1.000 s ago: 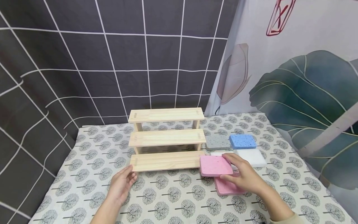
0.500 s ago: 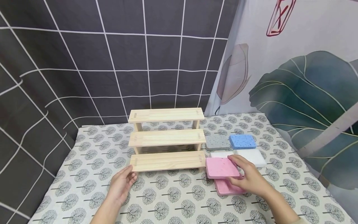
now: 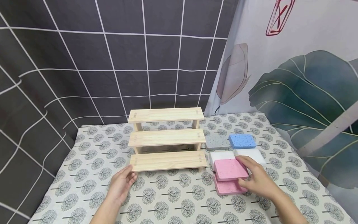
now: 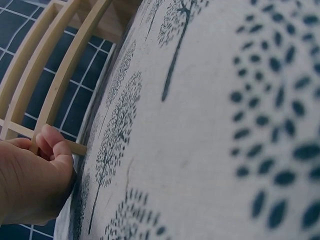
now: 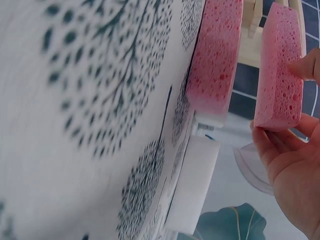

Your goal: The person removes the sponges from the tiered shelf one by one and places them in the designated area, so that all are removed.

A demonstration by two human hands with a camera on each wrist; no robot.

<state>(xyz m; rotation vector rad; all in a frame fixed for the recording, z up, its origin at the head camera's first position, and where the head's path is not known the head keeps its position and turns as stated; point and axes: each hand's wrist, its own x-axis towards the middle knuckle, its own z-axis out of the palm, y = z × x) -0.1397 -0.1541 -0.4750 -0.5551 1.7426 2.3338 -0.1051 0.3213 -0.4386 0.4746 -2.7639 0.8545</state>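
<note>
In the head view my right hand point(image 3: 260, 180) pinches a pink sponge point(image 3: 230, 170) by its right side. This sponge is held above a second pink sponge point(image 3: 227, 188) that lies on the cloth. The right wrist view shows a gap between the held sponge point(image 5: 281, 70) and the lower sponge point(image 5: 216, 55), with the thumb on one face and fingers at the end. To the left stands a three-tier wooden step rack point(image 3: 167, 161). At the left end of its lowest board, my left hand point(image 3: 120, 186) grips the wood with curled fingers.
Two white sponges point(image 3: 250, 155) lie behind the pink ones. Farther back are a grey sponge point(image 3: 217, 142) and a blue sponge point(image 3: 242, 141). A tree-print cloth point(image 3: 179, 203) covers the table. A dark grid-patterned curtain point(image 3: 165, 53) hangs close behind the rack.
My right hand has moved the pink sponge right, away from the lowest board's right end and over the other pink sponge. My left hand stays on the rack.
</note>
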